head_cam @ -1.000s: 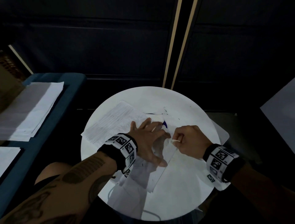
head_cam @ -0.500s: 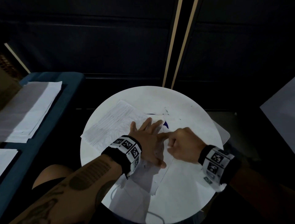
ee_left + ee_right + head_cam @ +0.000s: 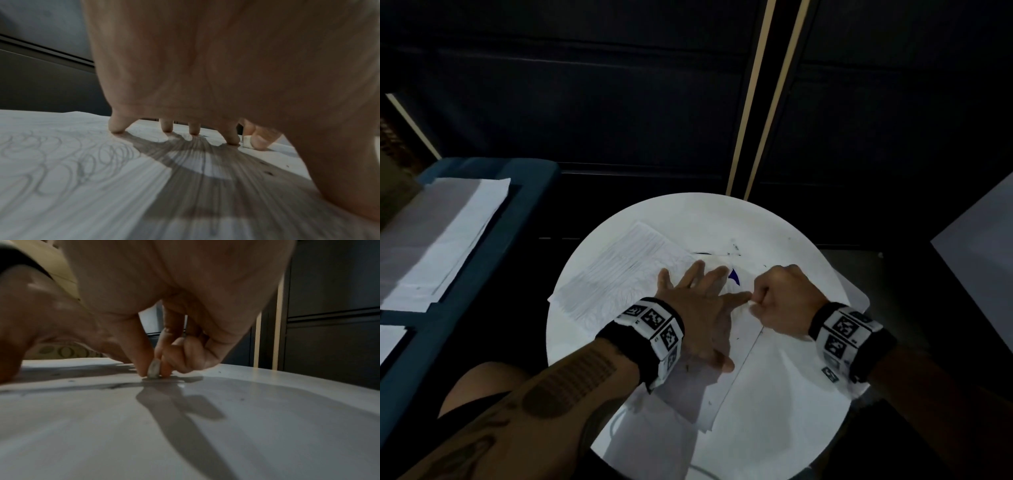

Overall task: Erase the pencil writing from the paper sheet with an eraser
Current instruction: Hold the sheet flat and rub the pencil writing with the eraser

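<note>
Fingers (image 3: 144, 360) of right hand (image 3: 786, 296) pinching mostly hidden eraser (image 3: 154, 370), left hand (image 3: 698, 308) spread on paper sheet (image 3: 616, 277)

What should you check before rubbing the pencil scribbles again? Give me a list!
1. Left hand presses the paper sheet flat with spread fingers: ok.
2. Right hand pinches the eraser: ok.
3. Eraser touches the sheet: ok, in the right wrist view.
4. Pencil scribbles still left to erase: ok, plenty.
5. Sheet free of tears: cannot tell.
</note>
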`<act>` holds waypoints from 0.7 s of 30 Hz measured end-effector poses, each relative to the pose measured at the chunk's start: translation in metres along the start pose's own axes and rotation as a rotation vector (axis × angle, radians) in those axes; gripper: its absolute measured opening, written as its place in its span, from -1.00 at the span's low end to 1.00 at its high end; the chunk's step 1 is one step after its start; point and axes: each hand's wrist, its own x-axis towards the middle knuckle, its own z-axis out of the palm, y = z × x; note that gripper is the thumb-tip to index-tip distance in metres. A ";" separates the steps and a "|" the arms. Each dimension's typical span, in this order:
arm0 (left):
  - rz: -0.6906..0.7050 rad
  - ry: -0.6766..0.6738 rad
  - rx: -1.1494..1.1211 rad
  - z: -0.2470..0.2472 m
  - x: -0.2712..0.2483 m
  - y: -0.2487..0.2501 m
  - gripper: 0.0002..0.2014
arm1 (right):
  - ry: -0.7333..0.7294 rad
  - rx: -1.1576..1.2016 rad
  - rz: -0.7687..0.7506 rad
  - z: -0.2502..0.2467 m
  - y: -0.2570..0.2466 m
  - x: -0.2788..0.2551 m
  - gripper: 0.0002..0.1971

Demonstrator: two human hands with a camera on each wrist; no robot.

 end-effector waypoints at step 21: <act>-0.008 -0.009 0.025 -0.002 0.001 0.001 0.22 | -0.059 -0.068 -0.122 0.015 -0.005 0.001 -0.85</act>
